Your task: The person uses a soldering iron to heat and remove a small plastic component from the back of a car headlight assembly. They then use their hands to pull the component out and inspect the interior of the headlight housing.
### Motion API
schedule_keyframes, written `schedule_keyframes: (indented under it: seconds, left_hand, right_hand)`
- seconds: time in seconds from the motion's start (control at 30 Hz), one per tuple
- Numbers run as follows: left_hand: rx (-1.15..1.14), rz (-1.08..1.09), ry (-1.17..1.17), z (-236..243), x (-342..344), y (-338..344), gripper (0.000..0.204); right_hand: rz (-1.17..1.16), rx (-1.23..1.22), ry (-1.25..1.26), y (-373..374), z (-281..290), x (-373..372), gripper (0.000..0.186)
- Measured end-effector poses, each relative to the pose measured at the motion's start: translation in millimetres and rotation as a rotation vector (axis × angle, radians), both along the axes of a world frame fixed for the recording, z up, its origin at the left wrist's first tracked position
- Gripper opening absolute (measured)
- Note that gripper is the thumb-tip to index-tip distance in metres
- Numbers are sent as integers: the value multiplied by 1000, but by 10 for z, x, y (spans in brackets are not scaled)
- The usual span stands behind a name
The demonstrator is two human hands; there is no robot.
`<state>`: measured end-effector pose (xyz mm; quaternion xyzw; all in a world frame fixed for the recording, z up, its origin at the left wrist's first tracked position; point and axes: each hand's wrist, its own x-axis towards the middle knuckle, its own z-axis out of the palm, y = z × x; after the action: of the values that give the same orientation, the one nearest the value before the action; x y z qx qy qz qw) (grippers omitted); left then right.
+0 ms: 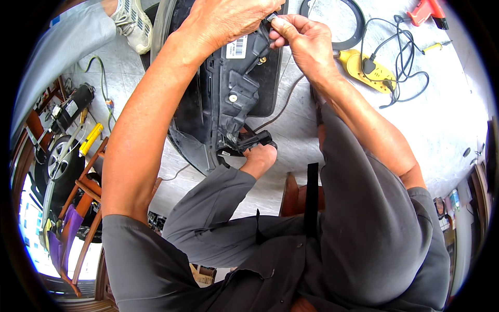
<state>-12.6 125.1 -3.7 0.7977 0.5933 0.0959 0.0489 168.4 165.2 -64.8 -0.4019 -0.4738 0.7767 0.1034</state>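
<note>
1. Left hand (223, 21): at the top of the head view, fingers curled over the upper edge of the black plastic housing (236, 91), gripping it.
2. Right hand (304, 39): just beside the left, thumb and forefinger pinched closed on a small grey connector (272, 19) at the housing's top edge. The two hands nearly touch there.
3. Housing: large, dark, moulded, with ribs, brackets and a white barcode sticker (236, 47) near the top. It stands roughly upright between the person's knees; its lower end rests on the person's bare foot (258, 158).
4. A thin dark cable (283, 106) runs from the housing's right side down across the floor.
5. Floor (447, 125): pale tiles. No raised surface in use; everything lies on the floor.
6. Right of the hands: a yellow power strip (364, 67) with a black plug in it and a tangle of black cord (410, 57) looping around it.
7. Top right: a red-orange power tool (427, 11) and a small yellow-handled screwdriver (434, 48), well apart from the hands.
8. Above the right hand: a black ring (358, 26), partly cut off by the frame edge.
9. Top left: another person's grey trouser leg (67, 47) and a white sneaker (132, 23), near the housing's upper left edge.
10. Left edge: a wheel with tyre (60, 161), a yellow-handled tool (91, 139), a wooden frame (86, 197) with purple cloth (65, 239) on it.
11. The person wears grey clothes and sits on a low wooden seat (291, 195).
</note>
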Motion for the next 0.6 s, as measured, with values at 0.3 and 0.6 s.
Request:
schedule_keyframes:
  seconds: [0.3,0.6]
  left_hand:
    - [5,-9,21,-5,9,-7,8]
    - [-2,-14,-10,6,4,4,10]
  right_hand:
    - [-119,-217,15,-76,31,-28,20]
    - [-31,-1,-27,-64,35,-17,20]
